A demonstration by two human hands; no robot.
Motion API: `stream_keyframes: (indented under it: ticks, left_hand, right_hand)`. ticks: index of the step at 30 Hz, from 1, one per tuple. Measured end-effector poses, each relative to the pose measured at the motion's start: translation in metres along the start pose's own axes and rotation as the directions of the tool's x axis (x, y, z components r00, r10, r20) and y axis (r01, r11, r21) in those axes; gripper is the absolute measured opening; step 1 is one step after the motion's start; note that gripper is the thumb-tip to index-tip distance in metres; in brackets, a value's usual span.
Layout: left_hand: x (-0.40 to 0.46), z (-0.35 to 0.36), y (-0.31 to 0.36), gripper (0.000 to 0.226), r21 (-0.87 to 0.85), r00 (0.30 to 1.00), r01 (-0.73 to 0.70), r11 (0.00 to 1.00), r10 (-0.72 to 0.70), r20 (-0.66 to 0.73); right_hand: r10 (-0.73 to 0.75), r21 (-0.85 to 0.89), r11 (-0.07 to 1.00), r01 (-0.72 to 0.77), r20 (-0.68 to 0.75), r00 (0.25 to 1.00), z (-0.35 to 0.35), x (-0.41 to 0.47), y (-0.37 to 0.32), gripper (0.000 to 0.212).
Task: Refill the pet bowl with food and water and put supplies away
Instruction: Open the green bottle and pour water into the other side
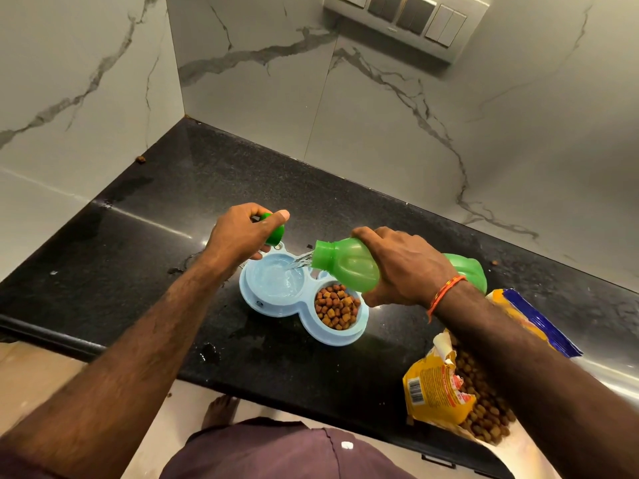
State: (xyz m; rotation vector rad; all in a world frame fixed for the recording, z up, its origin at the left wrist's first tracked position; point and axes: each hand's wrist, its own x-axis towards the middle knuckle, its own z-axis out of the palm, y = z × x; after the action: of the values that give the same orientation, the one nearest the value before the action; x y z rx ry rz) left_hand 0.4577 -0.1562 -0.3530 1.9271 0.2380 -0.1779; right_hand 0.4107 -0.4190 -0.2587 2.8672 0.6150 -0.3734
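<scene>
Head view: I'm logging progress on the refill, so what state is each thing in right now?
Green plastic water bottle: uncapped, tipped, pouring, gripped by right hand.
Green bottle cap: off, held in left hand.
Light blue double pet bowl: left well part-filled with water, right well full of kibble.
Yellow pet food bag: torn open, lying on black counter, kibble showing.

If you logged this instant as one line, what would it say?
step: pouring water | right hand: bottle, tipped | left hand: cap | bowl: left side water, right side kibble | bag: open
</scene>
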Motion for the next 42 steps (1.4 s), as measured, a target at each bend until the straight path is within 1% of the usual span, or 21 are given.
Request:
stream_keyframes:
  ticks: [7, 10, 13, 16, 19, 21, 24, 26, 28, 30, 33, 35, 37, 38, 39, 40, 41, 42]
  left_hand:
    - [-0.004, -0.003, 0.004, 0.046, -0.014, 1.0, 0.0, 1.0, 0.0, -0.008]
    - [-0.007, -0.005, 0.006, 0.049, -0.01, 1.0, 0.0, 1.0, 0.0, -0.024]
    - [-0.011, -0.008, 0.011, 0.053, -0.05, 1.0, 0.012, 0.999, -0.013, -0.02]
    - [-0.02, -0.013, 0.023, 0.05, -0.064, 1.0, -0.023, 0.998, 0.023, 0.0]
    - [-0.031, -0.019, 0.043, 0.043, -0.048, 0.993, -0.115, 0.992, 0.116, 0.014]
    - [-0.039, -0.023, 0.06, 0.041, -0.019, 0.984, -0.174, 0.985, 0.175, 0.039]
    - [-0.048, -0.03, 0.089, 0.043, 0.059, 0.964, -0.263, 0.963, 0.259, 0.067]
    - [-0.054, -0.036, 0.107, 0.049, 0.185, 0.942, -0.336, 0.924, 0.326, 0.08]
    - [-0.06, -0.044, 0.128, 0.057, 0.382, 0.906, -0.415, 0.826, 0.411, 0.095]
    - [-0.068, -0.05, 0.147, 0.061, 0.526, 0.875, -0.456, 0.718, 0.469, 0.117]
    - [-0.078, -0.054, 0.168, 0.061, 0.658, 0.836, -0.465, 0.592, 0.539, 0.107]
    - [-0.083, -0.055, 0.179, 0.062, 0.696, 0.806, -0.479, 0.534, 0.581, 0.109]
    - [-0.087, -0.059, 0.188, 0.055, 0.702, 0.797, -0.509, 0.498, 0.58, 0.167]
    - [-0.088, -0.062, 0.192, 0.048, 0.677, 0.796, -0.542, 0.497, 0.562, 0.224]
    - [-0.089, -0.067, 0.196, 0.038, 0.616, 0.786, -0.595, 0.517, 0.536, 0.309]
    - [-0.089, -0.073, 0.199, 0.029, 0.513, 0.758, -0.651, 0.559, 0.499, 0.419]
    - [-0.091, -0.078, 0.2, 0.033, 0.382, 0.713, -0.685, 0.62, 0.466, 0.524]
    - [-0.093, -0.083, 0.201, 0.042, 0.251, 0.671, -0.678, 0.691, 0.442, 0.595]
  right_hand:
    - [0.0, -0.002, 1.0, 0.0, -0.013, 1.0, 0.003, 0.0, 0.002, 0.112]
    - [0.012, 0.028, 1.0, -0.012, -0.026, 1.0, 0.008, 0.001, 0.001, 0.111]
    - [0.042, 0.099, 0.994, -0.039, -0.031, 0.999, 0.017, 0.003, -0.002, 0.111]
    - [0.059, 0.225, 0.973, -0.048, -0.042, 0.997, 0.026, 0.003, -0.005, 0.105]
    - [0.067, 0.332, 0.943, -0.03, -0.1, 0.993, 0.03, 0.002, -0.011, 0.105]
    - [0.083, 0.406, 0.914, -0.005, -0.176, 0.981, 0.029, 0.0, -0.014, 0.105]
    - [0.123, 0.518, 0.854, 0.058, -0.309, 0.943, 0.019, -0.004, -0.019, 0.102]
    - [0.148, 0.581, 0.807, 0.106, -0.374, 0.916, 0.012, -0.006, -0.024, 0.101]
    - [0.167, 0.62, 0.77, 0.149, -0.422, 0.891, 0.005, -0.008, -0.029, 0.102]
    - [0.191, 0.651, 0.737, 0.183, -0.46, 0.867, -0.001, -0.009, -0.034, 0.103]
    - [0.217, 0.684, 0.689, 0.24, -0.511, 0.832, -0.009, -0.007, -0.043, 0.102]
    - [0.238, 0.711, 0.647, 0.276, -0.532, 0.813, -0.014, -0.004, -0.047, 0.101]
    - [0.239, 0.731, 0.613, 0.302, -0.535, 0.81, -0.017, -0.001, -0.048, 0.101]
    - [0.234, 0.738, 0.596, 0.315, -0.536, 0.811, -0.019, 0.0, -0.048, 0.1]
    - [0.226, 0.745, 0.579, 0.331, -0.537, 0.812, -0.02, 0.0, -0.049, 0.098]
    - [0.218, 0.75, 0.562, 0.348, -0.54, 0.813, -0.021, 0.0, -0.049, 0.096]
    - [0.214, 0.757, 0.544, 0.362, -0.543, 0.812, -0.022, 0.0, -0.05, 0.095]
    - [0.221, 0.765, 0.526, 0.372, -0.545, 0.809, -0.023, 0.0, -0.051, 0.093]
